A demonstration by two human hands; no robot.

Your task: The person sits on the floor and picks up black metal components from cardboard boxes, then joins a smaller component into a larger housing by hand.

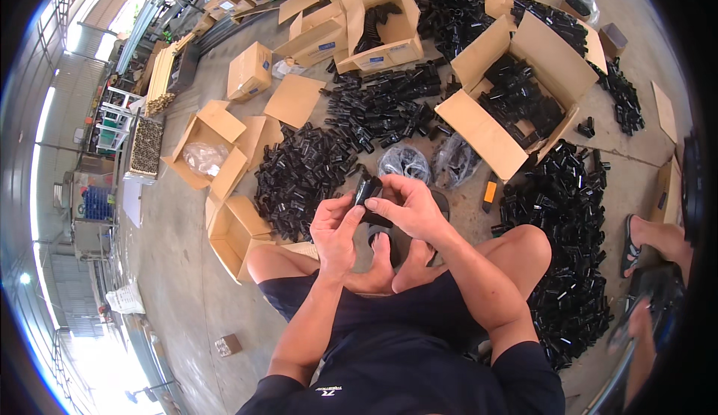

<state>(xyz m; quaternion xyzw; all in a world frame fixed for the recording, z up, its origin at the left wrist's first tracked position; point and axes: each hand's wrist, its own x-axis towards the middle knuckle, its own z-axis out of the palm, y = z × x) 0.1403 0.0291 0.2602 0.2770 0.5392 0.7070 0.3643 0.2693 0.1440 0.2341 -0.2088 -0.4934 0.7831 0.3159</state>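
A glossy black plastic pipe fitting is held up between my two hands, in front of my crossed legs. My left hand pinches it from the left with thumb and fingers. From the other side, my right hand grips it, thumb pressed near its lower part. Just beyond my left hand lies a heap of short black fittings. Clear plastic bags of dark parts rest on the floor past my right hand. An orange and black box cutter lies to the right of them.
An open carton of black fittings stands ahead right. More fittings are piled beside my right knee. Open cartons sit at the left, one with clear plastic inside. Another person's leg and blurred hand show at the right edge.
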